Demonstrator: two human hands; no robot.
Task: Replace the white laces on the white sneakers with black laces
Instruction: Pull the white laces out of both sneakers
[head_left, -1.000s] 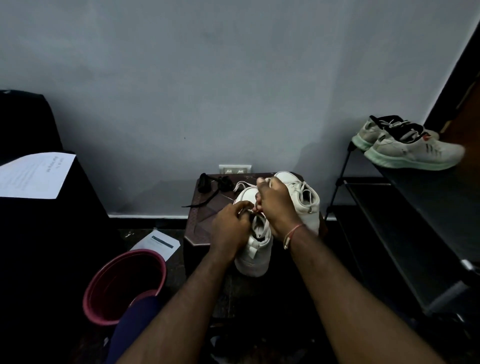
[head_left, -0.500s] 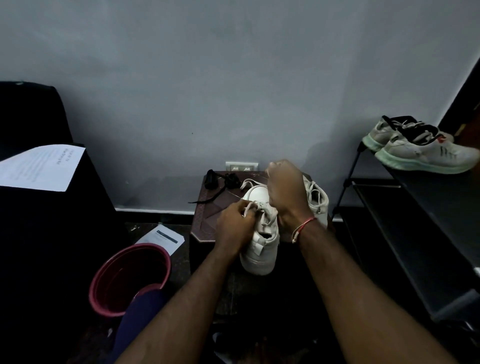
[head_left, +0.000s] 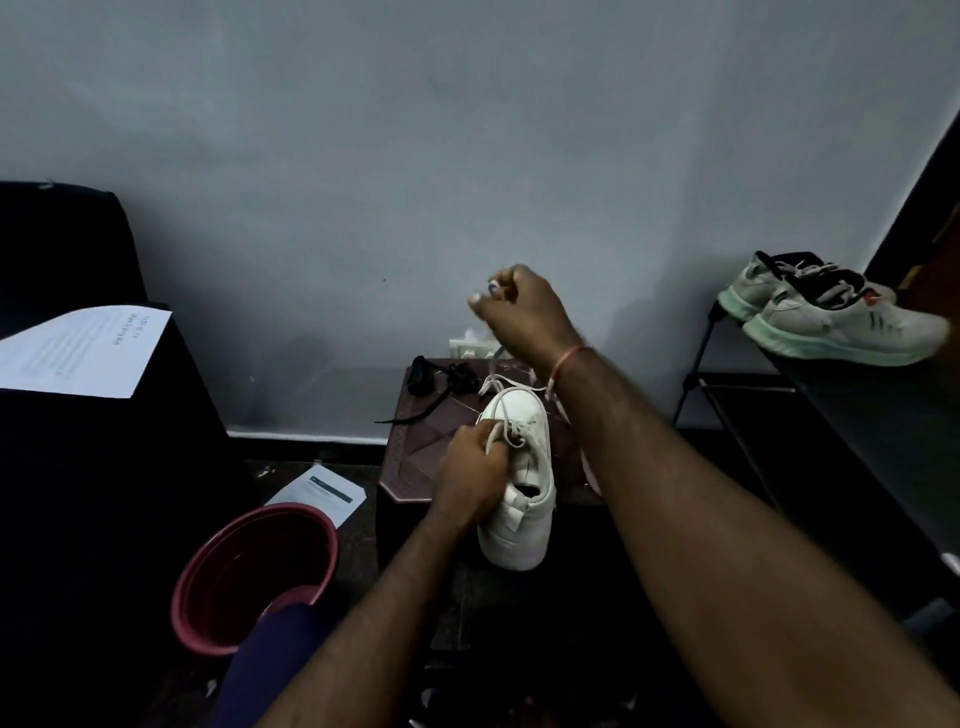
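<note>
Paper sheet on a dark surface fills the far left. Below it a red basin stands on the floor, with a leaflet lying just beyond it.

At centre is a small brown stool. The black laces lie in a loose heap at its far left corner, untouched, with one tail trailing toward the edge.

The left hand has its fingers curled round the near white sneaker at the eyelet row, steadying it with its fingertips against the lacing. The sneaker rests on the stool with its toe pointing away from the person.

The white lace loops slackly over the toe and rises to the right hand. That hand is lifted well above the shoe with its fingers closed tight, apparently pinching the lace end. The right forearm hides most of the second sneaker.

On the far right, a pair of grey trainers sits on a dark rack.

I judge this to be the unlacing step, with the white lace being drawn out of the first shoe. The next move calls for a firm hold on the shoe. The right hand would pull the strand clear of the remaining eyelets one crossing at a time, before anyone reaches for the black laces.
</note>
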